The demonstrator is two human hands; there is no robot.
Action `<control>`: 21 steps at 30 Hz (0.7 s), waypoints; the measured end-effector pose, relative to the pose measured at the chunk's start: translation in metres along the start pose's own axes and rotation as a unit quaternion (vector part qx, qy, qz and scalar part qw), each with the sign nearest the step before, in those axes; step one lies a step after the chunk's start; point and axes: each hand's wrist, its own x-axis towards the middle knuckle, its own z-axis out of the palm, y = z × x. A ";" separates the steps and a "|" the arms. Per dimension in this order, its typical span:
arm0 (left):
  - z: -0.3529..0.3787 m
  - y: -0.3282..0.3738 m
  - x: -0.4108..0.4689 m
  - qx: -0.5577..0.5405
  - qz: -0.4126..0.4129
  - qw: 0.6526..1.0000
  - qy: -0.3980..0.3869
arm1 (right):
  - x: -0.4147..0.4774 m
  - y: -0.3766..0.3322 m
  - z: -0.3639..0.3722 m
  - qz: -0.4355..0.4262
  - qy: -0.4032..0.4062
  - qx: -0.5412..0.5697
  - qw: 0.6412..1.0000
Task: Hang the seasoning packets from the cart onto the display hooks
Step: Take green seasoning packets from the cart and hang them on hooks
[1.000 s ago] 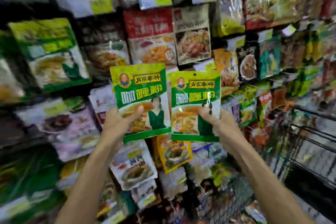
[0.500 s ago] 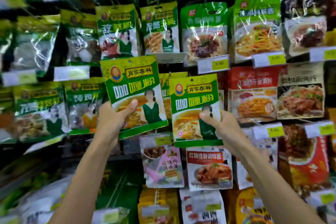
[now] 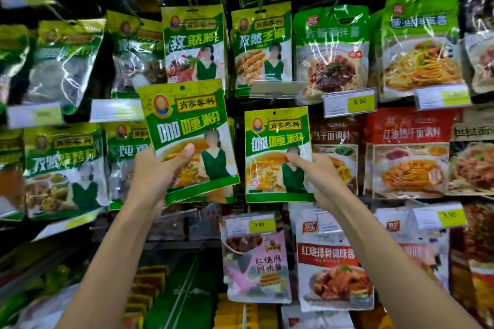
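My left hand [image 3: 153,176] grips a green and yellow curry powder packet [image 3: 187,125] by its lower left edge, thumb across the front. It is tilted slightly left. My right hand [image 3: 318,176] pinches a second, identical curry packet [image 3: 275,136] at its lower right side and holds it upright. Both packets are raised in front of the display wall, under a flipped-up clear price tag holder [image 3: 276,88] at a hook. Each packet has a small hang hole at the top. The cart is out of view.
Hooks full of seasoning packets cover the wall: green cumin packets [image 3: 193,45] above, red noodle sauce packets [image 3: 406,152] to the right, pink and white sauce packets [image 3: 256,259] below. Yellow price tags [image 3: 359,104] stick out in front of the rows.
The view has swung from the cart side to face the display squarely. Both hands have kept their packets and carried them up toward the gap below the cumin packets.
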 end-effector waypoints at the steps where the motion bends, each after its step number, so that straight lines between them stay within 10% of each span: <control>1: 0.000 0.000 0.001 0.003 0.004 1.000 -0.005 | 0.001 0.000 0.000 0.002 0.006 0.007 1.000; 21: 0.024 0.000 -0.013 -0.034 -0.028 0.998 -0.053 | 0.001 0.013 -0.001 0.030 -0.024 -0.107 0.993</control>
